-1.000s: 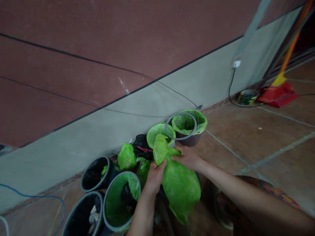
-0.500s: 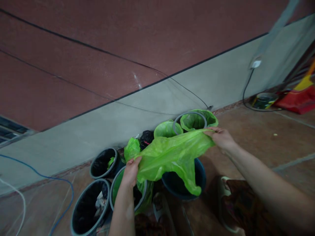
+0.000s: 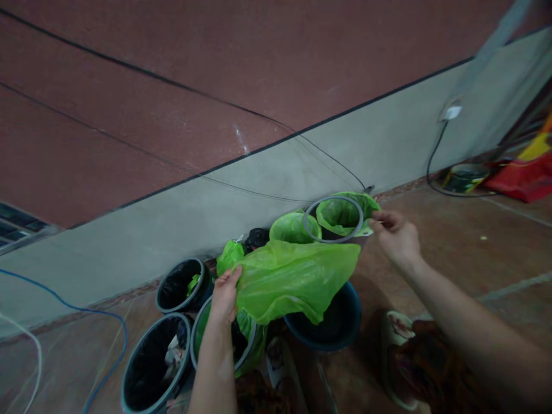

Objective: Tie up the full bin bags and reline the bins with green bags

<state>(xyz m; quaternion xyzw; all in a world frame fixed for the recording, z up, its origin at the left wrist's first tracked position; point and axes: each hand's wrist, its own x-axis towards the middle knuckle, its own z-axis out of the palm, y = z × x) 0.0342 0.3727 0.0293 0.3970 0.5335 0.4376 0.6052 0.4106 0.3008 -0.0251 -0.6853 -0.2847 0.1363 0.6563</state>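
Note:
A bright green plastic bag (image 3: 297, 276) hangs spread out in mid-air in front of me. My left hand (image 3: 226, 293) pinches its left edge. Clear of the bag's right corner by a small gap, my right hand (image 3: 397, 236) has its fingers curled together, with nothing visible in them. Below the bag stands a dark blue bin (image 3: 345, 328), partly covered by it. Behind are a green-lined bin (image 3: 293, 227) and another green-lined bin (image 3: 340, 215), with a grey ring (image 3: 307, 221) at its mouth. Under my left forearm is a bin with a grey rim (image 3: 252, 345) and green bag.
On the left are a black-lined bin with paper inside (image 3: 127, 368) and a smaller black-lined bin (image 3: 160, 293). A knotted green bag (image 3: 230, 256) and a black bag (image 3: 257, 238) sit by the wall. A blue hose (image 3: 107, 313) crosses the floor. At right lies a red bag (image 3: 524, 178).
My right hand has let go of the green bag and moved slightly right. The bag's right end has dropped and drawn leftward, while my left hand keeps its hold.

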